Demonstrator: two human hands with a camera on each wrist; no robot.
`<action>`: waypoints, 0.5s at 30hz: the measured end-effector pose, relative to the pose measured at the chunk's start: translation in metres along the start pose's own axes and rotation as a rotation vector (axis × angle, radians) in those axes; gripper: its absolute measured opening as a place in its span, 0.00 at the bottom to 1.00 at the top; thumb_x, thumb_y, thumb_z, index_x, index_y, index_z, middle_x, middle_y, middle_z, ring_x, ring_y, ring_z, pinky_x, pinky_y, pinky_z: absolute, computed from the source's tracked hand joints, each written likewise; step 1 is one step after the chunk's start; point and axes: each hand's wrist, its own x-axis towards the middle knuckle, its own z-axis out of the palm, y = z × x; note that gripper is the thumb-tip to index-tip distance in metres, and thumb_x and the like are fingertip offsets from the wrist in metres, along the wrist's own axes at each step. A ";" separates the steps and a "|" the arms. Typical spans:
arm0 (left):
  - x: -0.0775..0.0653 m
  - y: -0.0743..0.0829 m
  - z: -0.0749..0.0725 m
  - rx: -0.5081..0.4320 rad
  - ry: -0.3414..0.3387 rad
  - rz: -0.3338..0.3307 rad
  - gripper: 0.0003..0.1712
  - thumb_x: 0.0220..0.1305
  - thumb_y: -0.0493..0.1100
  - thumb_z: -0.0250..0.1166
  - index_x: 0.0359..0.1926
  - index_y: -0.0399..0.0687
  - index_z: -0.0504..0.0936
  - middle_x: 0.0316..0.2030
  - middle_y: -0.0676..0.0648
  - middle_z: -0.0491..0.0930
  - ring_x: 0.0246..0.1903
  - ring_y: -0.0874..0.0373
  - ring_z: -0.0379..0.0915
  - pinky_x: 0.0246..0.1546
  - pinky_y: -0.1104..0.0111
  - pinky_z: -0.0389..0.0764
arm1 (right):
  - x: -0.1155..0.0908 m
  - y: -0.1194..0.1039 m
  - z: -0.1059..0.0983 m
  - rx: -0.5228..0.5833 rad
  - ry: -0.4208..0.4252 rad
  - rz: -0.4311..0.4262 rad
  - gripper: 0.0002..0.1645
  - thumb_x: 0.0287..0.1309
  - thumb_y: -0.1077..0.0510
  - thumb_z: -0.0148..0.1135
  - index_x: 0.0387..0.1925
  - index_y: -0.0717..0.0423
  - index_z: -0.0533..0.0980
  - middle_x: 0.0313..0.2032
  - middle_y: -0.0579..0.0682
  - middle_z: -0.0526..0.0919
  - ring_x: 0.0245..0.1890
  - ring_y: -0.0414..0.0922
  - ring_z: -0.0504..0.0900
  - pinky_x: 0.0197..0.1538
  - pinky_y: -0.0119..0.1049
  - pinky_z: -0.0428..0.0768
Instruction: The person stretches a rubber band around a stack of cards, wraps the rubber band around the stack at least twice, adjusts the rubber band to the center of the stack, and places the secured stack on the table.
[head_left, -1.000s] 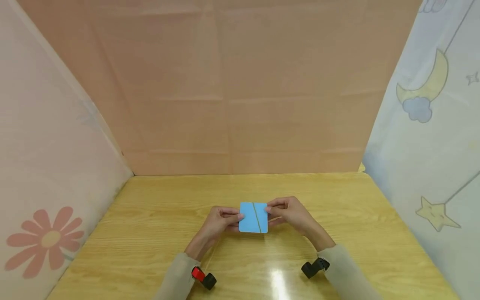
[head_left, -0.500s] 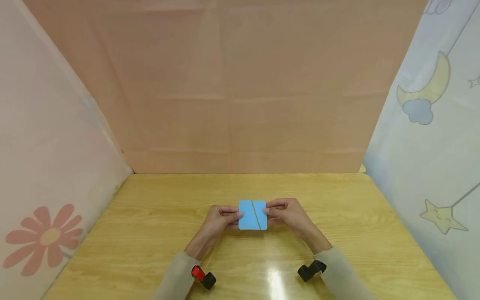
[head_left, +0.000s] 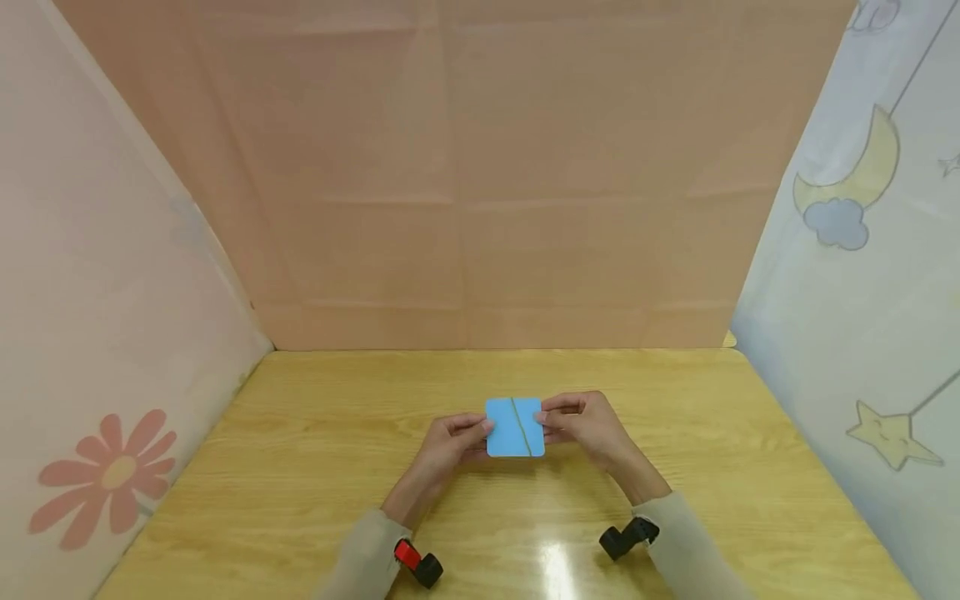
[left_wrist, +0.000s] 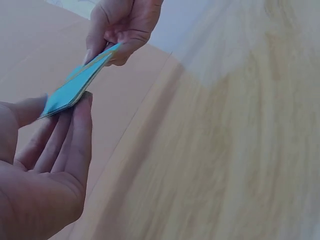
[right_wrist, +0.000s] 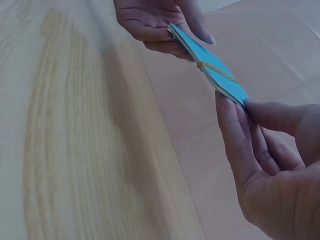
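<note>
A thin stack of square blue cards [head_left: 502, 435] with rounded corners is held up over the table, its blue face toward the head camera. Slantwise around it runs a tan rubber band [head_left: 521, 427], whose wrap over the edge shows in the right wrist view. My left hand [head_left: 442, 446] pinches the stack's left side, thumb on the face and fingers behind. On the opposite side, my right hand [head_left: 592, 425] pinches the edge in the same manner. Several layers show along the stack's edge [right_wrist: 207, 77] in the right wrist view.
Beneath the hands lies a wood-grain table [head_left: 337, 467]. A tan cloth panel [head_left: 465, 208] stands at its back edge. Printed cloths hang on both sides, with a pink flower [head_left: 101, 475] on the left and a moon [head_left: 862, 162] on the right.
The card stack, still in both hands, has risen slightly in the head view and sits more level. The head view itself has shifted a little. Both grips look the same.
</note>
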 end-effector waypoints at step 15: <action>-0.005 -0.016 0.052 -0.254 -0.130 0.033 0.28 0.74 0.40 0.67 0.67 0.28 0.75 0.52 0.38 0.89 0.51 0.53 0.89 0.62 0.53 0.85 | -0.007 -0.013 -0.012 0.028 0.079 -0.032 0.23 0.69 0.64 0.67 0.58 0.78 0.76 0.35 0.48 0.90 0.34 0.43 0.91 0.48 0.47 0.91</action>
